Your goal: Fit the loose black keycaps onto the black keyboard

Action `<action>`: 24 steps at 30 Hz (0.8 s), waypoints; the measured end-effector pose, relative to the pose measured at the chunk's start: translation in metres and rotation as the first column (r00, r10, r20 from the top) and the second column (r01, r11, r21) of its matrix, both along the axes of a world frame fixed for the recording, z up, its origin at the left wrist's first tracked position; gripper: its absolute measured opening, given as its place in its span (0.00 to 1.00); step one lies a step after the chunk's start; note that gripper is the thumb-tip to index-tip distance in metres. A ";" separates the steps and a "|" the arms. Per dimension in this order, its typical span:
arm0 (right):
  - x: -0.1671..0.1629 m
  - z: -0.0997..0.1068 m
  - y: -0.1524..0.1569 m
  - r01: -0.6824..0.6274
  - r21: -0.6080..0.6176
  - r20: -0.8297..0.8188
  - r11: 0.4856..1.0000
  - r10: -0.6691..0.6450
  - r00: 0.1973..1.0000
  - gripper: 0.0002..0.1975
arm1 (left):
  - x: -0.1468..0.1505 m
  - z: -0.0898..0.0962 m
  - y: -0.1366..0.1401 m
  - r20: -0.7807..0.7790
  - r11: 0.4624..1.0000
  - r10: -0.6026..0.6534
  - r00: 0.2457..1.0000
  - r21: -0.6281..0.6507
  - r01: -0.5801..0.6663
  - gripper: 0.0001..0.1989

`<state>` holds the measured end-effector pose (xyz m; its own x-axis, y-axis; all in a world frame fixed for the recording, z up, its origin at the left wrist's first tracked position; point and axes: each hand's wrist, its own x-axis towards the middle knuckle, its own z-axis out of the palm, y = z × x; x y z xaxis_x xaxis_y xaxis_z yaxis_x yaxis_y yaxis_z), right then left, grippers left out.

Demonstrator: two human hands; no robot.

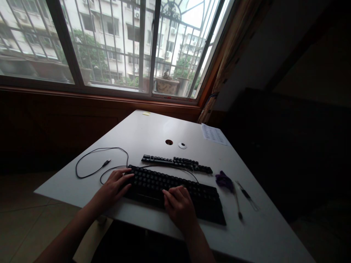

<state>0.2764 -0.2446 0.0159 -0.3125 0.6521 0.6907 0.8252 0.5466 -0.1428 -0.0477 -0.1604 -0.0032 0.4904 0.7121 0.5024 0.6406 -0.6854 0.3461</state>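
A black computer keyboard (204, 193) lies at an angle near the table's front edge. Key rows show on its rear part, while its front strip looks dark and flat, without clear keys. My left hand (116, 182) rests at its left end, fingers apart and stretched over the edge keys. Over the middle of the keyboard is my right hand (179, 202), its fingers curled together with the tips down near the keys. Whatever is between those fingertips is too small to make out. Behind the keyboard lie rows of loose black keycaps (159, 160).
A black cable (95, 149) loops left to a USB plug (106, 163). On the right are a purple cloth (224, 180), a thin brush (238, 204) and a wire-ended tool (248, 197). Farther back are a table hole (169, 142), a white ring (182, 145) and printed paper (215, 134).
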 end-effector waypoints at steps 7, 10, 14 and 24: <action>0.002 0.004 -0.004 -0.005 0.050 -0.053 0.999 0.008 0.999 0.10 | -0.003 -0.002 -0.001 -0.030 0.998 -0.008 1.000 0.059 0.010 0.17; 0.010 0.006 -0.007 0.011 0.071 -0.085 0.997 -0.005 0.996 0.11 | -0.005 0.001 -0.001 0.003 0.995 -0.025 1.000 0.095 0.025 0.16; 0.028 0.005 -0.013 0.068 0.099 -0.146 0.993 -0.053 0.988 0.12 | -0.005 0.011 0.003 0.057 0.992 -0.037 0.998 0.126 0.029 0.14; 0.095 -0.009 -0.036 0.258 0.096 -0.213 0.961 -0.234 0.949 0.11 | 0.080 0.075 0.085 0.009 0.993 -0.103 0.995 0.052 0.102 0.07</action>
<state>0.3714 -0.2808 0.0072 -0.0016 0.5993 0.8006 0.8979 0.3532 -0.2626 0.0322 -0.0757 0.0713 0.5534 0.6314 0.5432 0.5621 -0.7644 0.3158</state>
